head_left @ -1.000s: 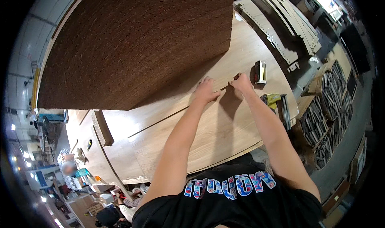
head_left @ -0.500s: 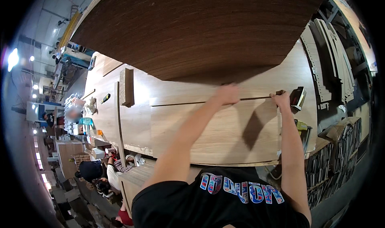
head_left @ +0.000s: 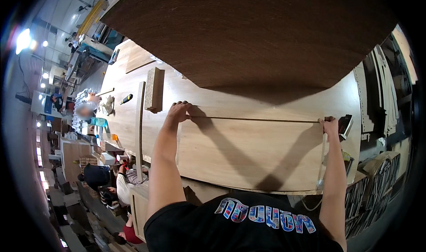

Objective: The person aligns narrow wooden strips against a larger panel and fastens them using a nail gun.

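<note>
A pale wood-grained rectangular panel [head_left: 248, 152], likely stiff, heavyish and best held by both ends, lies flat in front, bare left hand [head_left: 179, 112] and right hand [head_left: 329, 125] at its far corners, fingers half-curled, grip unclear.

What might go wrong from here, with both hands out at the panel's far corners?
The left hand and right hand are bare at the corners of the panel, so fingers might get pinched if it shifts.
The dark item sits right beside the right hand; a sideways move could knock it.
The dark board looms over the far side, its support not visible; if loose, it might tip.
</note>
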`<control>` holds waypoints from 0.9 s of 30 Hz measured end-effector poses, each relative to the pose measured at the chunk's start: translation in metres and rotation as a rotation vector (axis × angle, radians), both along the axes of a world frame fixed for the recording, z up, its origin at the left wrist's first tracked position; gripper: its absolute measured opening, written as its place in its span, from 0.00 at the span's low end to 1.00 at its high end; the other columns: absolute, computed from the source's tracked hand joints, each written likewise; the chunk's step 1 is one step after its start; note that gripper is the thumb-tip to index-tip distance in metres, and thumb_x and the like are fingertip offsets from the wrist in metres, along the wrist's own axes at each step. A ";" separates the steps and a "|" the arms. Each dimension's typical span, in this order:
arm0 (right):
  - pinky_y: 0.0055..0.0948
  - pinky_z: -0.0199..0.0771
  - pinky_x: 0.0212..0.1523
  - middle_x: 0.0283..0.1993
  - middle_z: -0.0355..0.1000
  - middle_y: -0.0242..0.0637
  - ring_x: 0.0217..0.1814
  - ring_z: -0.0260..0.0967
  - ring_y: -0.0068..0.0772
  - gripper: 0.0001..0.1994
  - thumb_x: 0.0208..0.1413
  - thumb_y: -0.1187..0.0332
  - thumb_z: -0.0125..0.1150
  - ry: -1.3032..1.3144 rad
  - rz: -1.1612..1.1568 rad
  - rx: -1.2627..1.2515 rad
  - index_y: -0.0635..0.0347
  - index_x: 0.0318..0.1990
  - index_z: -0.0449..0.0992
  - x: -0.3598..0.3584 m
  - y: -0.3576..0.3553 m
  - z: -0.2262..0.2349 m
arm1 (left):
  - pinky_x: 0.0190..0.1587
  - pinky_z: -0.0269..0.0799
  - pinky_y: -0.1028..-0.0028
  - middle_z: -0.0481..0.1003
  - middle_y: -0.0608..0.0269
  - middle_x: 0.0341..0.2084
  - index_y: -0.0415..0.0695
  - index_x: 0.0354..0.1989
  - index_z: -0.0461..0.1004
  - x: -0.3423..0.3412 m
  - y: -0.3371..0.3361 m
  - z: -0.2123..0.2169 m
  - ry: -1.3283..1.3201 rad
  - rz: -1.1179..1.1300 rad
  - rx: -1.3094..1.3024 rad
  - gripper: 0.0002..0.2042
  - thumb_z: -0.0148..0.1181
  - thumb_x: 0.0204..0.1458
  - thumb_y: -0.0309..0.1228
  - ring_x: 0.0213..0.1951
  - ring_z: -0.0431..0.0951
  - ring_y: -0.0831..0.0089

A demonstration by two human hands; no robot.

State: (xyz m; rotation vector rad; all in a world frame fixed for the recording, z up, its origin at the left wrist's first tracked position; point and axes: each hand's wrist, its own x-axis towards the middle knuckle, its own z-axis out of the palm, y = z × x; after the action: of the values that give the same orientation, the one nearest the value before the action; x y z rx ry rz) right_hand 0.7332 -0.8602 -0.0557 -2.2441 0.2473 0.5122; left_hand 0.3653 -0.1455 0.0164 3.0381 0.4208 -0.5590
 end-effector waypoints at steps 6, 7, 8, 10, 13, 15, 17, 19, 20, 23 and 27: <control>0.36 0.74 0.31 0.37 0.81 0.39 0.30 0.74 0.30 0.17 0.59 0.69 0.80 0.088 -0.064 0.012 0.70 0.49 0.82 -0.002 0.007 0.021 | 0.66 0.74 0.51 0.83 0.63 0.57 0.54 0.61 0.83 -0.007 0.020 -0.016 -0.024 0.061 -0.091 0.34 0.87 0.43 0.48 0.63 0.81 0.54; 0.36 0.75 0.33 0.37 0.79 0.37 0.31 0.71 0.30 0.15 0.62 0.69 0.77 0.097 -0.026 0.027 0.68 0.50 0.81 0.000 0.003 0.020 | 0.66 0.73 0.51 0.83 0.65 0.56 0.54 0.59 0.83 -0.007 0.022 -0.015 -0.034 0.073 -0.099 0.33 0.87 0.43 0.48 0.62 0.81 0.55; 0.36 0.76 0.36 0.36 0.77 0.35 0.31 0.69 0.30 0.13 0.66 0.69 0.75 0.109 0.022 0.049 0.66 0.52 0.80 0.001 0.000 0.015 | 0.64 0.75 0.51 0.84 0.64 0.53 0.54 0.57 0.84 -0.010 0.025 -0.016 -0.058 0.045 -0.099 0.31 0.86 0.43 0.48 0.59 0.83 0.55; 0.42 0.79 0.42 0.39 0.79 0.38 0.36 0.72 0.36 0.16 0.65 0.69 0.76 0.105 0.021 0.025 0.67 0.55 0.80 -0.003 0.011 0.019 | 0.61 0.77 0.51 0.85 0.62 0.50 0.52 0.52 0.85 -0.027 0.036 -0.020 -0.050 0.043 -0.137 0.29 0.86 0.42 0.47 0.57 0.84 0.55; 0.48 0.80 0.46 0.45 0.81 0.43 0.45 0.76 0.42 0.19 0.64 0.67 0.78 0.049 0.046 0.020 0.69 0.57 0.79 0.016 -0.008 -0.019 | 0.61 0.78 0.50 0.83 0.61 0.51 0.53 0.51 0.85 -0.007 0.026 -0.022 -0.042 0.029 -0.005 0.28 0.88 0.39 0.45 0.58 0.84 0.54; 0.48 0.80 0.46 0.46 0.81 0.42 0.46 0.76 0.42 0.19 0.64 0.67 0.78 0.101 -0.061 -0.018 0.69 0.55 0.80 0.003 0.000 0.010 | 0.62 0.78 0.51 0.83 0.61 0.53 0.54 0.51 0.84 -0.001 0.013 -0.014 -0.025 0.066 -0.013 0.29 0.88 0.39 0.44 0.59 0.84 0.54; 0.46 0.77 0.44 0.39 0.76 0.38 0.41 0.69 0.38 0.15 0.64 0.67 0.78 0.126 -0.088 -0.023 0.67 0.49 0.79 0.002 0.004 0.016 | 0.63 0.78 0.51 0.83 0.61 0.53 0.53 0.51 0.84 -0.002 0.009 -0.009 -0.029 0.073 -0.020 0.28 0.89 0.39 0.44 0.60 0.84 0.54; 0.35 0.65 0.29 0.31 0.68 0.30 0.29 0.60 0.28 0.12 0.63 0.70 0.78 0.103 -0.076 -0.005 0.62 0.43 0.76 0.002 0.008 0.018 | 0.63 0.78 0.51 0.83 0.61 0.53 0.53 0.51 0.84 -0.008 0.012 -0.013 -0.033 0.080 -0.020 0.29 0.89 0.39 0.44 0.60 0.84 0.54; 0.31 0.58 0.23 0.30 0.66 0.27 0.24 0.56 0.24 0.13 0.61 0.72 0.78 0.083 -0.075 -0.009 0.60 0.42 0.74 0.002 0.008 0.018 | 0.63 0.78 0.51 0.83 0.61 0.53 0.53 0.51 0.84 -0.010 0.012 -0.016 -0.033 0.083 -0.021 0.29 0.89 0.39 0.43 0.60 0.84 0.54; 0.31 0.56 0.22 0.29 0.64 0.27 0.23 0.55 0.23 0.14 0.61 0.72 0.78 0.155 -0.075 0.060 0.59 0.40 0.72 0.009 0.006 0.012 | 0.63 0.77 0.50 0.83 0.61 0.54 0.53 0.54 0.85 -0.016 0.013 -0.021 -0.005 0.069 0.022 0.33 0.89 0.39 0.49 0.60 0.83 0.53; 0.32 0.60 0.21 0.28 0.67 0.29 0.23 0.61 0.24 0.13 0.59 0.74 0.78 -0.015 -0.078 0.147 0.60 0.40 0.74 0.008 -0.005 -0.023 | 0.66 0.74 0.49 0.84 0.58 0.56 0.51 0.56 0.85 0.022 -0.026 -0.006 0.106 0.013 0.113 0.40 0.85 0.36 0.64 0.62 0.82 0.51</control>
State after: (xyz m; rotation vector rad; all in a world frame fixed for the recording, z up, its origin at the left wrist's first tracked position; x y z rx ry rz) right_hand 0.7412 -0.8654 -0.0783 -2.0867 0.2793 0.4569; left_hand 0.3869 -0.1715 0.0107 3.1192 0.4925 -0.7229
